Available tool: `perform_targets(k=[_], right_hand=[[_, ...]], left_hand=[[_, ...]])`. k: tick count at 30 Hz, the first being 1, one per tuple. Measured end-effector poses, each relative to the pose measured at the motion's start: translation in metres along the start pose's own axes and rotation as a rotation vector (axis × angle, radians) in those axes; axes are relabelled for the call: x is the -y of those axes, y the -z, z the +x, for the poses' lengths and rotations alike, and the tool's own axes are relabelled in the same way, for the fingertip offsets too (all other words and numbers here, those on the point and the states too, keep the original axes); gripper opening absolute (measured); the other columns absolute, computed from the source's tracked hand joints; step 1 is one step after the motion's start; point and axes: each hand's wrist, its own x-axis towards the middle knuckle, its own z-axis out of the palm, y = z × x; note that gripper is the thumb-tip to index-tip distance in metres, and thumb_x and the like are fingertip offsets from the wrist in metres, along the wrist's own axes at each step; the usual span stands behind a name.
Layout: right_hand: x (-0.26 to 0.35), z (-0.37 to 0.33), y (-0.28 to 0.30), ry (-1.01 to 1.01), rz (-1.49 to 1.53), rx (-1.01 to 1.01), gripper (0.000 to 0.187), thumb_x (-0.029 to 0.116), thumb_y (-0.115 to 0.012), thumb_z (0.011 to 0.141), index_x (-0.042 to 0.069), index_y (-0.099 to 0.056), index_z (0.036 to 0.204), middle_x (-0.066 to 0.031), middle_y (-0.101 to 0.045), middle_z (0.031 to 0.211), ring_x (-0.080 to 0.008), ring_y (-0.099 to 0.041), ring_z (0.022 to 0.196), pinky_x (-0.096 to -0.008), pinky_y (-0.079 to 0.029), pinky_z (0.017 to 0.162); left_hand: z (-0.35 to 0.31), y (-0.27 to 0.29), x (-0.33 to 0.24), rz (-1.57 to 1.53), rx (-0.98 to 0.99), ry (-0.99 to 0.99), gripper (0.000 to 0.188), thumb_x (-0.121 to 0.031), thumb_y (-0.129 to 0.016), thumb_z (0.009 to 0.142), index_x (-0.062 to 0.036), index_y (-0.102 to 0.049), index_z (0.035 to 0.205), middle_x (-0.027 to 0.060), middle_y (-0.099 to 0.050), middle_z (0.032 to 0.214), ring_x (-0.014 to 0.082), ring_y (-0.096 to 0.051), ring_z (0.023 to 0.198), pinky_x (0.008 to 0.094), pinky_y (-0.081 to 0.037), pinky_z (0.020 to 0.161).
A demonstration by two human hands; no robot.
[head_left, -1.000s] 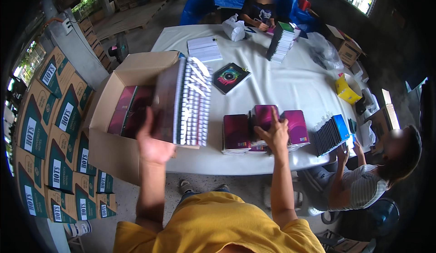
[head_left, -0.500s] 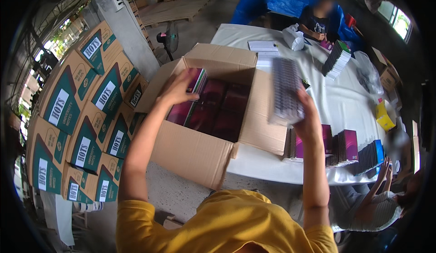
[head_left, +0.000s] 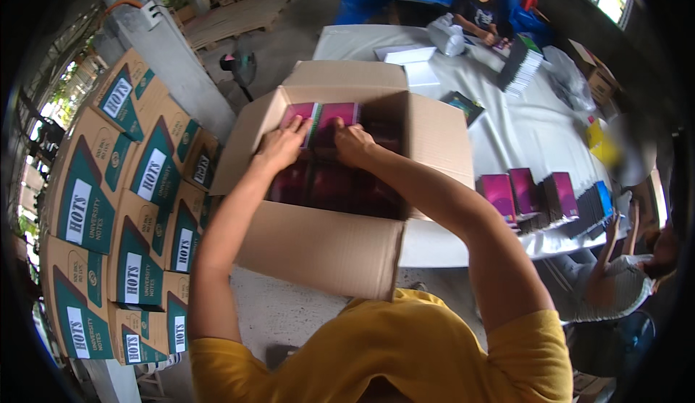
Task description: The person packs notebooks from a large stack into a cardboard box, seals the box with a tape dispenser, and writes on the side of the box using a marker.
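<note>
An open cardboard box stands before me, packed with maroon notebooks in stacks. Two purple-covered stacks sit highest, side by side at its far end. My left hand rests on the left notebook stack, its fingers stretched over the cover. On the right notebook stack my right hand presses with an extended finger; its other fingers are partly hidden. Neither hand is wrapped round a stack. Green spiral binding shows between the two stacks.
Printed cartons are piled at left beside a grey post. On the white-covered table stand purple notebook stacks, a blue stack and plastic bags. One person sits across; another is at right.
My right hand has brought its notebook stack from over the right flap into the box, beside the left one. The stack now lies cover up. My view has shifted slightly.
</note>
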Motion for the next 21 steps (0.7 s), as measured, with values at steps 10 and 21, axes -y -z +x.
perform_targets(k=[10,21], right_hand=[[-0.118,-0.269,0.093,0.007,0.755,-0.712,0.049,0.025,-0.077,0.08,0.011,-0.062,0.125,-0.0092,-0.068,0.111,-0.0185,-0.067,0.082,-0.0317,-0.054,0.068],[-0.423,-0.421,0.034,-0.816,0.211,-0.353,0.119,0.055,-0.084,0.057,0.019,-0.022,0.152,-0.0338,-0.05,0.123,-0.0484,-0.05,0.116,-0.0481,-0.042,0.1]], left_hand=[[-0.087,0.146,-0.188,-1.597,-0.197,-0.308,0.075,-0.032,-0.075,0.08,-0.0024,-0.042,0.141,0.0156,-0.051,0.137,0.0289,-0.05,0.125,0.0446,-0.041,0.099],[0.062,-0.057,-0.491,-1.36,0.149,0.721,0.12,-0.076,-0.065,0.067,-0.0035,-0.018,0.15,0.0292,-0.003,0.153,0.0494,-0.009,0.141,0.0548,-0.02,0.112]])
